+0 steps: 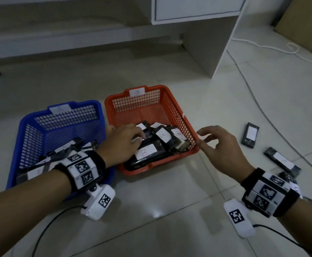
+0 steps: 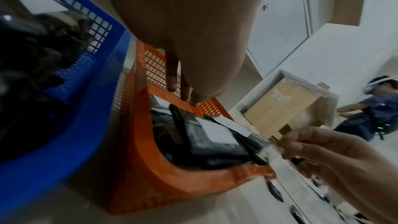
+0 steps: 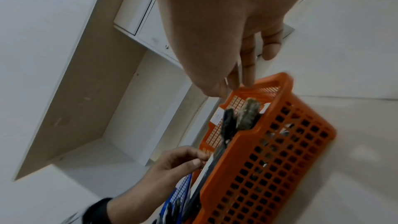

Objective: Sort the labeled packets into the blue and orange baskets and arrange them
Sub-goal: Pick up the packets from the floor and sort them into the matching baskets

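The orange basket (image 1: 172,106) stands on the floor to the right of the blue basket (image 1: 27,123). Both hold several black packets with white labels: orange basket packets (image 1: 162,136), blue basket packets (image 1: 36,171). My left hand (image 1: 137,138) reaches into the orange basket, and its fingertips pinch the edge of one labeled packet (image 3: 212,157) on top of the pile. My right hand (image 1: 200,137) hovers just outside the orange basket's near right corner, fingers spread, holding nothing, with the thumb close to the rim.
Loose labeled packets lie on the tiled floor at the right, one (image 1: 250,135) farther out and more (image 1: 281,160) near my right wrist. A white cabinet (image 1: 197,8) stands behind the baskets. Cables (image 1: 262,45) run across the floor. A cardboard box (image 1: 307,21) sits at the far right.
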